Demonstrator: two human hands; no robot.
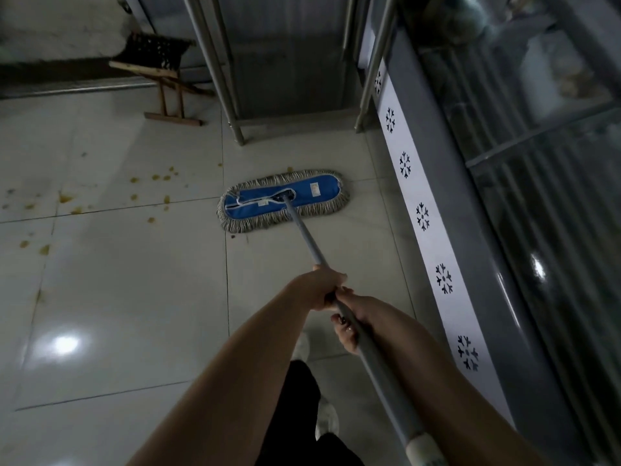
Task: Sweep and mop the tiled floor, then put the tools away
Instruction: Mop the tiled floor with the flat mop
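- Glossy pale floor tiles [127, 297] fill most of the view, with thin dark grout lines and a bright glare spot on the near left.
- Right of the mop, a grey glass-fronted cabinet [524, 203] runs along the floor edge; its base carries a white strip printed with dark snowflake shapes.
- Beyond the mop stands a stainless-steel rack [235, 95] with round tubular legs on the tiles.
- Left of that rack, a small wooden folding stool [168, 82] has a dark woven seat.
- The flat mop head [282, 200] lies on the tiles, an elongated oval: blue cloth top, fringed with grey-beige yarn loops.
- Its smooth grey metal handle [312, 243] slants from the head's middle back toward the viewer, ending in a pale grip.
- Left hand [322, 287] sits forward on the handle, fingers wrapped tight round it.
- Right hand [356, 317] sits just behind, touching the left, fingers [346, 338] curled under the handle.
- Yellow-brown crumbs and smears [158, 183] are scattered left of the mop head.
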